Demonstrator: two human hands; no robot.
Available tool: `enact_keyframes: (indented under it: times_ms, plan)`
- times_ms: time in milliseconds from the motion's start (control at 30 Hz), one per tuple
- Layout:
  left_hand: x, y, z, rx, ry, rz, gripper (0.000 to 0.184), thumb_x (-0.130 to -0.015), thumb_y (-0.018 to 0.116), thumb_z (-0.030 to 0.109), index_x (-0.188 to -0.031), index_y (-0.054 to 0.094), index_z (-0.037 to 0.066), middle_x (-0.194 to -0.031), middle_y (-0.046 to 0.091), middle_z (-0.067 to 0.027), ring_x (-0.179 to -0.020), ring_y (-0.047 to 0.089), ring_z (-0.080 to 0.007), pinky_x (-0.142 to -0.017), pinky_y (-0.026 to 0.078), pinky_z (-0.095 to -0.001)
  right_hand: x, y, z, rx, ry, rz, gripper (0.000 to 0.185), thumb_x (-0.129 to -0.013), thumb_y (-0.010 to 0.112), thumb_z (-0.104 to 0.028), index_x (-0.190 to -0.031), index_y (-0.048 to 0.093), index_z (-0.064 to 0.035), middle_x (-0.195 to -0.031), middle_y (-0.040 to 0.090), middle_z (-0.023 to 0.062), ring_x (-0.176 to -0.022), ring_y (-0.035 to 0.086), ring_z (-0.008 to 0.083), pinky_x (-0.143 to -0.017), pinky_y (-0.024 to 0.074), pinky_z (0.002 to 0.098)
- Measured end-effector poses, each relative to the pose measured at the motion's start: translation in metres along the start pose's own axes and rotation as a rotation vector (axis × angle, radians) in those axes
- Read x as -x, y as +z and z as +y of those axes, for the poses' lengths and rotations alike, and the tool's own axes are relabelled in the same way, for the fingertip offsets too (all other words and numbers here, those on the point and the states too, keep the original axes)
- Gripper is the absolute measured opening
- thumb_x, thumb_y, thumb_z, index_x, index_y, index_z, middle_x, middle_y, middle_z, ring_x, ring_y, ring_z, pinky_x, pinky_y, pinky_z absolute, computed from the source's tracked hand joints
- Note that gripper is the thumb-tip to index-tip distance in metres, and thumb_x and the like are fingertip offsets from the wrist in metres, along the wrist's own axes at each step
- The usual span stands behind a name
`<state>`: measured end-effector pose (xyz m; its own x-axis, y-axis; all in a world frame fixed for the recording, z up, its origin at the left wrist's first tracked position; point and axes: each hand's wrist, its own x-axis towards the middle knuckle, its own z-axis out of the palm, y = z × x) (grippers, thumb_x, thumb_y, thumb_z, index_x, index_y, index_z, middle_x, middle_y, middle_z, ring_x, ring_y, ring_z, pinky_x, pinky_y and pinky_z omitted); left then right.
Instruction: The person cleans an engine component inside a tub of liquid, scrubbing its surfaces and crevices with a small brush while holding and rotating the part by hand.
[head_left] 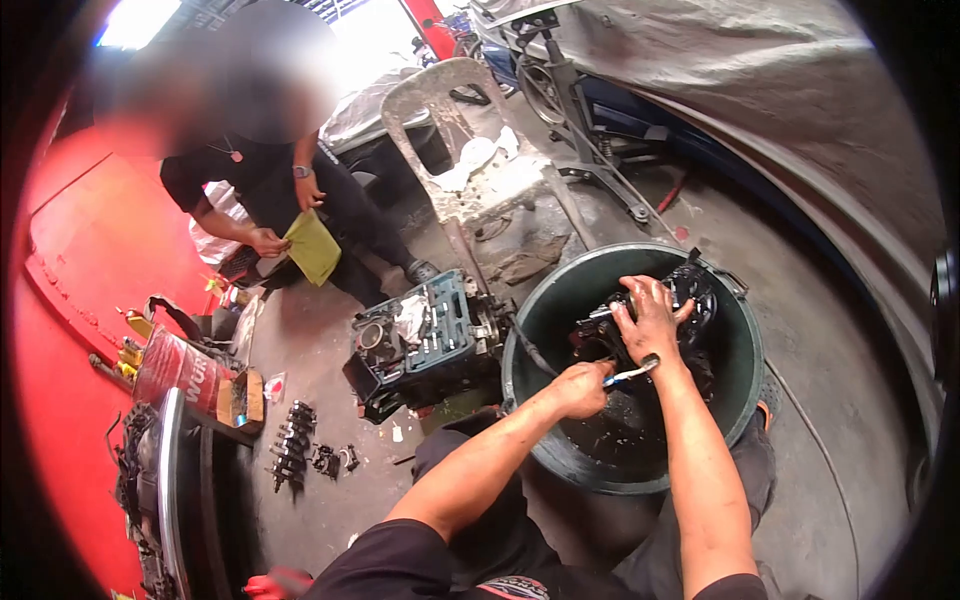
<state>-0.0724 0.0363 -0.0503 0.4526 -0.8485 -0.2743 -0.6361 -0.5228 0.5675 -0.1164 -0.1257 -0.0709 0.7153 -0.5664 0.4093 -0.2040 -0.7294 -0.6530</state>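
My left hand (583, 390) is closed around a toothbrush (630, 374) with a blue and white handle. Its dark bristle head shows beside my right wrist. Over a dark, wet-looking metal engine part (702, 295), my right hand (652, 322) grips with its fingers spread across the top. Both hands are over a big dark green tub (738, 400), which surrounds the engine part. Dark liquid (610, 440) with pale flecks shows low in the tub. My right hand and forearm hide some of the engine part, so its full shape cannot be made out.
Left of the tub stands an engine block (480, 372) with a teal socket tray (455, 325) on it. A crankshaft (291, 447) lies on the floor. Behind are a worn plastic chair (480, 205) and a person holding a yellow-green cloth (314, 248). A cable (815, 425) runs along the right.
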Motion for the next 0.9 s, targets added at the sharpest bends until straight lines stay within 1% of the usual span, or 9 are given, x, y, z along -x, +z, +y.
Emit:
enact_keyframes:
  times_ms: [67, 133, 167, 367, 467, 500, 600, 633, 900]
  plan:
    - [0.01, -0.018, 0.017, 0.046, -0.081, -0.088, 0.057, -0.076, 0.051, -0.001, -0.132, 0.058, -0.001, -0.097, 0.071, -0.026, -0.094, 0.071, -0.0384, -0.085, 0.054, -0.0446, 0.0, -0.001, 0.0, -0.01, 0.001, -0.006, 0.041, -0.092, 0.067, -0.034, -0.13, 0.059, -0.0222, -0.137, 0.052, 0.0, -0.137, 0.041, 0.0255, -0.109, 0.0057, 0.0785]
    - [0.017, -0.024, 0.016, 0.238, -0.099, -0.143, 0.064, -0.075, 0.051, 0.0, -0.139, 0.055, 0.004, -0.078, 0.071, -0.0197, -0.068, 0.072, -0.0283, -0.07, 0.057, -0.0403, 0.001, -0.005, -0.002, -0.026, 0.007, -0.006, 0.041, -0.092, 0.067, -0.035, -0.13, 0.059, -0.0227, -0.137, 0.051, 0.0005, -0.137, 0.041, 0.026, -0.11, 0.0039, 0.0779]
    - [0.023, -0.027, 0.018, 0.318, -0.095, -0.148, 0.069, -0.076, 0.05, -0.001, -0.145, 0.051, 0.008, -0.068, 0.067, -0.0139, -0.054, 0.067, -0.0182, -0.058, 0.055, -0.0354, 0.001, -0.008, -0.005, -0.027, 0.027, -0.038, 0.041, -0.092, 0.066, -0.036, -0.131, 0.059, -0.0229, -0.137, 0.051, 0.0011, -0.137, 0.041, 0.0265, -0.111, 0.0026, 0.0776]
    - [0.001, -0.007, -0.006, 0.446, -0.141, -0.153, 0.064, -0.078, 0.054, -0.005, -0.141, 0.05, 0.001, -0.069, 0.066, -0.0108, -0.056, 0.065, -0.0181, -0.05, 0.05, -0.0328, 0.0, -0.005, -0.007, -0.02, 0.016, -0.028, 0.039, -0.093, 0.066, -0.034, -0.13, 0.059, -0.0225, -0.136, 0.051, 0.001, -0.136, 0.041, 0.0273, -0.11, 0.0038, 0.0778]
    - [0.006, -0.001, -0.005, 0.693, -0.19, -0.134, 0.038, -0.08, 0.053, -0.005, -0.118, 0.056, -0.001, -0.07, 0.063, -0.0085, -0.054, 0.064, -0.018, -0.048, 0.051, -0.033, 0.001, -0.004, -0.002, -0.025, -0.014, -0.014, 0.04, -0.093, 0.066, -0.033, -0.131, 0.059, -0.0224, -0.136, 0.051, 0.0011, -0.136, 0.041, 0.0278, -0.111, 0.0044, 0.0776]
    - [0.01, -0.002, -0.003, 0.761, -0.206, -0.121, 0.017, -0.082, 0.053, -0.006, -0.095, 0.051, 0.005, -0.075, 0.061, -0.0071, -0.057, 0.065, -0.0203, -0.049, 0.051, -0.0337, 0.001, -0.007, -0.004, -0.035, -0.006, -0.024, 0.039, -0.093, 0.066, -0.032, -0.13, 0.059, -0.0224, -0.136, 0.051, 0.001, -0.137, 0.041, 0.0276, -0.111, 0.0046, 0.0768]
    - [0.01, 0.012, -0.005, 1.315, -0.205, 0.038, 0.019, -0.082, 0.055, -0.006, -0.087, 0.045, 0.009, -0.075, 0.058, -0.0062, -0.059, 0.065, -0.0223, -0.049, 0.051, -0.0344, 0.001, -0.013, -0.012, -0.039, 0.039, -0.044, 0.038, -0.094, 0.066, -0.031, -0.131, 0.059, -0.0227, -0.137, 0.051, 0.0013, -0.137, 0.04, 0.0275, -0.112, 0.0047, 0.0761]
    - [0.003, 0.014, -0.012, 1.37, -0.088, -0.038, 0.019, -0.082, 0.056, -0.006, -0.09, 0.049, 0.009, -0.075, 0.057, -0.0071, -0.061, 0.065, -0.0248, -0.049, 0.049, -0.0348, 0.001, -0.01, -0.014, -0.035, 0.044, -0.046, 0.039, -0.094, 0.066, -0.031, -0.131, 0.059, -0.022, -0.137, 0.051, 0.0013, -0.138, 0.039, 0.0273, -0.113, 0.0039, 0.0755]
    - [-0.001, 0.025, -0.002, 1.674, -0.129, 0.054, 0.02, -0.083, 0.053, -0.005, -0.094, 0.048, 0.01, -0.072, 0.054, -0.0057, -0.056, 0.061, -0.0249, -0.045, 0.046, -0.0363, -0.003, -0.005, -0.014, -0.052, 0.06, -0.044, 0.041, -0.093, 0.066, -0.033, -0.132, 0.058, -0.0212, -0.138, 0.051, 0.0008, -0.138, 0.04, 0.0249, -0.113, 0.0006, 0.075]
